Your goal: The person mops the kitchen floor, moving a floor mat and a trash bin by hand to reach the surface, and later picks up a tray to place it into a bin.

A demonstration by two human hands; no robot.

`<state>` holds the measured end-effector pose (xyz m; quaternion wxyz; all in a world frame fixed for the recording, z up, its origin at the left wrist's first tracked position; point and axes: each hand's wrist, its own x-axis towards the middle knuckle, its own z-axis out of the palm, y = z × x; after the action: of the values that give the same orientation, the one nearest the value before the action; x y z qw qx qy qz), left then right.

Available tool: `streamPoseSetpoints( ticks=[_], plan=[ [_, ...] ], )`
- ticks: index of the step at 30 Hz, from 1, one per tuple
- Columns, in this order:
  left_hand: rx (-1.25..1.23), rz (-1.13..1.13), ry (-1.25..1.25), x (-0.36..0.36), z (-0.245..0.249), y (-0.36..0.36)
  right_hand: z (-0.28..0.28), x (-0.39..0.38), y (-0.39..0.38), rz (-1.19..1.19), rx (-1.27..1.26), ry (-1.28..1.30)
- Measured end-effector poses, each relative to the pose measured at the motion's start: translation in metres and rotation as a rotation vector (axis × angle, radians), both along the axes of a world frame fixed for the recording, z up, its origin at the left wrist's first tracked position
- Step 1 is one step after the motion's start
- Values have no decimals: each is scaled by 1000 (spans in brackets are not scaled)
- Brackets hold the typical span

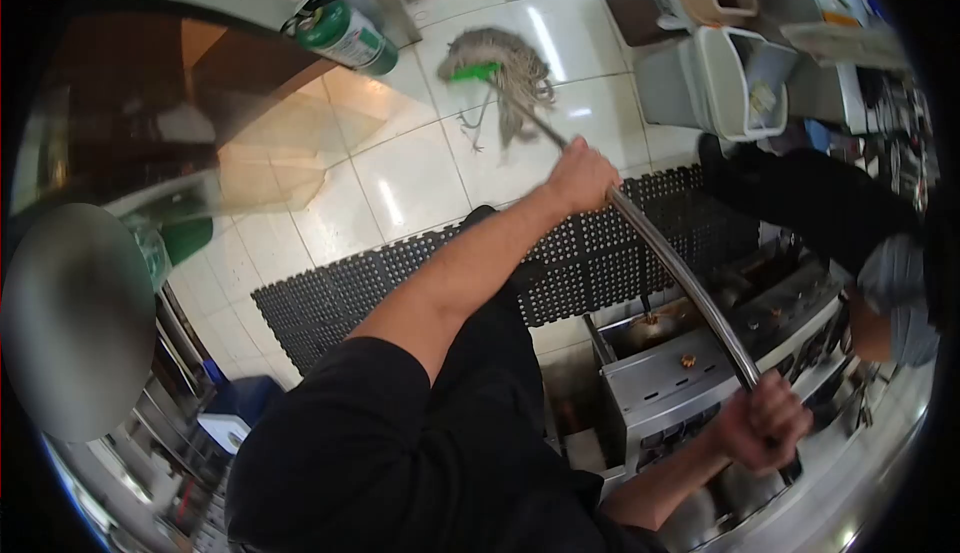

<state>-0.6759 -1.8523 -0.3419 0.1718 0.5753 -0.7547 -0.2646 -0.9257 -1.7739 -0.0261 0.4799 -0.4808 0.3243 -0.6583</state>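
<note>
A mop with a metal handle [680,268] runs diagonally from lower right to upper middle. My left hand [585,175] is wrapped round the handle partway along, over the edge of the black mat. Nearer the handle's lower right end, my right hand [765,423] is closed round it beside the cooking equipment. The stringy grey mop head [522,68], with its green clamp [475,72], lies on the white tiled floor [395,188].
A green extinguisher [345,37] stands at upper left, bins [735,83] at upper right. A perforated black mat [340,298] crosses the floor. Fryer-like equipment [680,373] is at lower right. Another person's dark-clothed leg [810,188] is at right. A blurred oval covers the left edge.
</note>
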Motion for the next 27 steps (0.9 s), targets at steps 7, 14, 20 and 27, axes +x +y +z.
streamPoseSetpoints(
  ticks=[7, 14, 20, 27],
  plan=[
    [139, 497, -74, 93, -78, -7, -120, 61, 21, 201, 0, 219],
    [-96, 571, 330, -51, 5, 99, 40, -38, 25, 425, -22, 160],
    [78, 340, 95, -27, 37, 177, 62, -31, 43, 749, 34, 37],
    [-53, 705, -137, 170, -104, 206, -75, 123, 96, 626, 28, 159]
  ],
)
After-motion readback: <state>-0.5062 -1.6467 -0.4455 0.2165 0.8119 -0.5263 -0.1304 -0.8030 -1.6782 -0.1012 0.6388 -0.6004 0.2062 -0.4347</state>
